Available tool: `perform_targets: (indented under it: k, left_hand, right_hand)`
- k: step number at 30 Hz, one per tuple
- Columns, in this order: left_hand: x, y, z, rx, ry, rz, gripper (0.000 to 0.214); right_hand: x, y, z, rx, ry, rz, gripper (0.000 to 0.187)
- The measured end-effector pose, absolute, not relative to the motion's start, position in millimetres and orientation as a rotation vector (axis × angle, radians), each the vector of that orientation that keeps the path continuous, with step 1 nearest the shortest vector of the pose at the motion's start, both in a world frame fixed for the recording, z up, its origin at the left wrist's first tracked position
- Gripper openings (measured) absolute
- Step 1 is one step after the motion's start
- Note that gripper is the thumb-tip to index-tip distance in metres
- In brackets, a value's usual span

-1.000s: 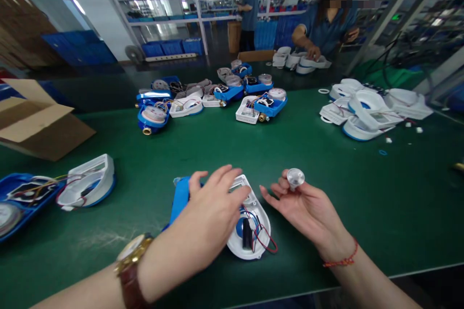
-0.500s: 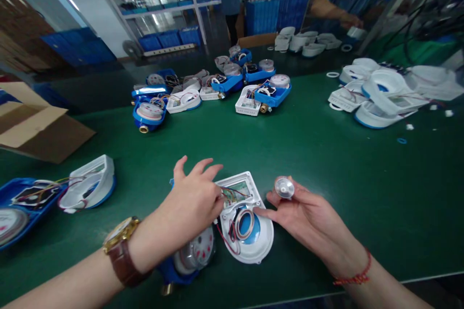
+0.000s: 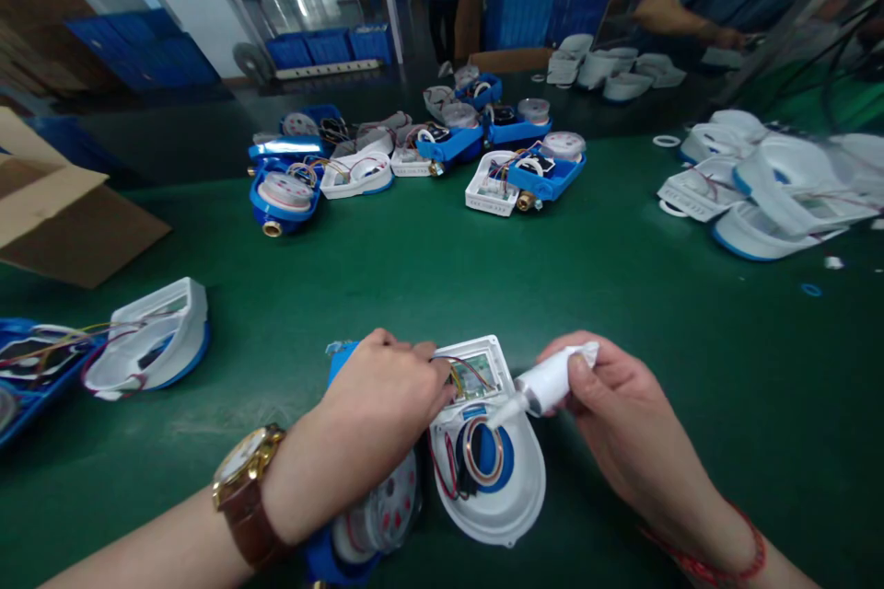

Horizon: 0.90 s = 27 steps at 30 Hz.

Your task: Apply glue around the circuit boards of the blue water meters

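Observation:
A white plastic meter cover [image 3: 529, 502] lies inner side up in front of me, showing a circuit board [image 3: 476, 375], thin wires and a copper ring coil [image 3: 472, 456] over a blue disc. My left hand [image 3: 390, 396] is closed on its upper left edge, by the wires; the fingertips are partly hidden. In my right hand [image 3: 614, 396] is a white squeeze tube [image 3: 556, 379], tilted, its pale nozzle pointing down-left just above the coil. Partly under my left forearm sits a blue water meter [image 3: 387, 515] with a clear round dial.
Several opened blue meters [image 3: 283, 193] with wired white covers stand across the table. White covers [image 3: 780, 184] are piled at the right. Another wired cover [image 3: 156, 340] and a cardboard box [image 3: 89, 230] are at the left. A co-worker's arm [image 3: 680, 18] shows at the far right.
My right hand has turned the tube from end-on to sideways, its nozzle now over the coil. The raised fingers of my left hand have folded down toward the cover.

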<state>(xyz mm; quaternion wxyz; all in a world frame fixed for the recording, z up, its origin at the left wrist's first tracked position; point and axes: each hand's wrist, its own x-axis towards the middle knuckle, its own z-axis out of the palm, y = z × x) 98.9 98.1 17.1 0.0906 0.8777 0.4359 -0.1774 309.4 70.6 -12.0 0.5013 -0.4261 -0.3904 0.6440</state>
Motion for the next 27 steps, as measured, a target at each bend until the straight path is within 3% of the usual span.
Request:
perform_targets:
  k: [3,6,15,27]
  left_hand:
    - [99.5,100.6,17.6,2.590,1.300,-0.605,0.017]
    - [100.6,101.1,20.7,2.573,1.296,-0.617,0.020]
    - [93.9,97.6,13.0,2.519,1.257,-0.490,0.029]
    - [95.3,103.3,13.9,2.494,1.202,-0.484,0.020]
  right_hand:
    - [309.9,76.9,-7.1,-1.147,-1.512,1.030,0.007]
    - [304.4,82.7,-2.2,-1.032,-1.895,0.773,0.012]
    - [283.3,92.6,-14.3,-0.840,-2.288,0.707,0.014]
    - [285.0,101.1,4.4,-0.880,-2.578,0.775,0.014]
